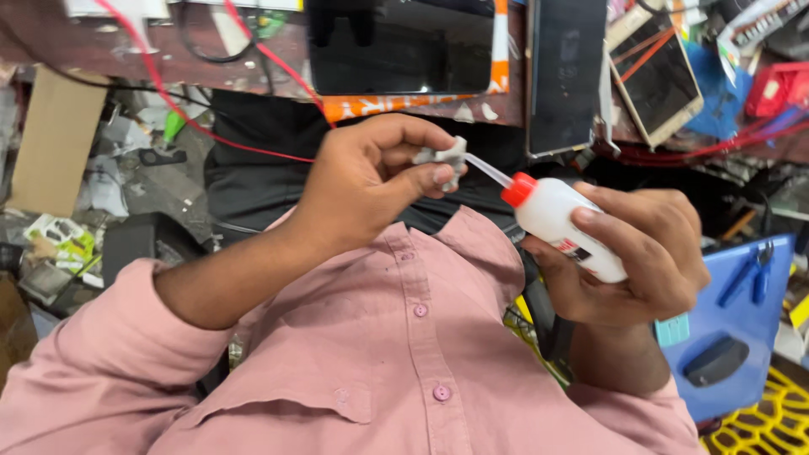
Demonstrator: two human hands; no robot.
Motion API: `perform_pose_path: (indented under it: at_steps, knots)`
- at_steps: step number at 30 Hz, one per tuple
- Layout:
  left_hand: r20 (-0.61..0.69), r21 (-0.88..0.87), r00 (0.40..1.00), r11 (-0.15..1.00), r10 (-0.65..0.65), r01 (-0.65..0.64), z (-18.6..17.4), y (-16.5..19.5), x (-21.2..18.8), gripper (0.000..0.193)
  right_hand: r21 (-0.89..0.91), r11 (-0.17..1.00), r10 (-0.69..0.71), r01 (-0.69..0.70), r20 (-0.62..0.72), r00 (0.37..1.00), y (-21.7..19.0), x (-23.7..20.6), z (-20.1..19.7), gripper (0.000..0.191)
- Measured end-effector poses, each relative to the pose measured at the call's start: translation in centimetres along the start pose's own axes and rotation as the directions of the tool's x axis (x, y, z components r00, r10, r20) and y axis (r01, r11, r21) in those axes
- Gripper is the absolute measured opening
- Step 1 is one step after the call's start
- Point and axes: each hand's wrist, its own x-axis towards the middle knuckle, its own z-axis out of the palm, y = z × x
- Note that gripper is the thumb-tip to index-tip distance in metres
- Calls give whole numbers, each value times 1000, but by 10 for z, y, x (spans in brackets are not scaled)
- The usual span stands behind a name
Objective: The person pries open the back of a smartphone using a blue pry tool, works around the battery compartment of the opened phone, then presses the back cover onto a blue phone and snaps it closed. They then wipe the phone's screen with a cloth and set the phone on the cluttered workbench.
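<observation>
My left hand pinches a small white crumpled piece between thumb and fingers, held up in front of my pink shirt. My right hand grips a white squeeze bottle with a red cap. The bottle is tilted to the left. Its thin clear nozzle reaches the white piece and touches it.
Above the hands a cluttered bench edge holds a dark tablet screen, a dark phone panel and a phone with a cracked screen. Red wires hang at left. A blue tray with blue pliers and a yellow crate are at right.
</observation>
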Motion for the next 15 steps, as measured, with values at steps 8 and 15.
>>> perform_pose_path:
  at_steps: [8,15]
  knots:
    - [-113,294,993,953,-39,71,11,9,-12,24,228,942,225,-248,122,967,23,-22,1,42]
    - [-126,228,988,967,-84,112,22,7,-11,23,236,927,324,-290,-118,939,74,-69,-12,54]
